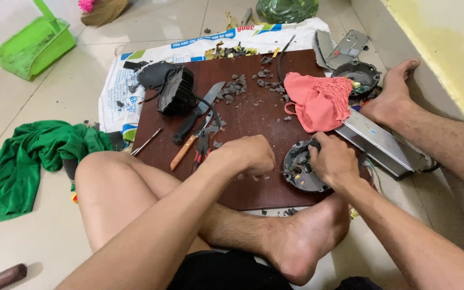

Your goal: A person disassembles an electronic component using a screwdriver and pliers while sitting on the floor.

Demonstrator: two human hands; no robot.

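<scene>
Round black housing (pixel 303 171) is located at lower centre-right of the frame on a brown board (pixel 253 121), gripped by the right hand (pixel 333 159) with fingers curled. The left hand (pixel 247 154) is fisted beside it; contents cannot be told. A white printed sack (pixel 135 67) lies at upper centre beneath the board.

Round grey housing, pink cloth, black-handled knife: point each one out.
Round grey housing (pixel 300 173), head view: its open inside, left of the right hand (pixel 333 160).
Pink cloth (pixel 318 101), head view: middle of the crumpled fabric.
Black-handled knife (pixel 185 129), head view: on the black handle.
</scene>
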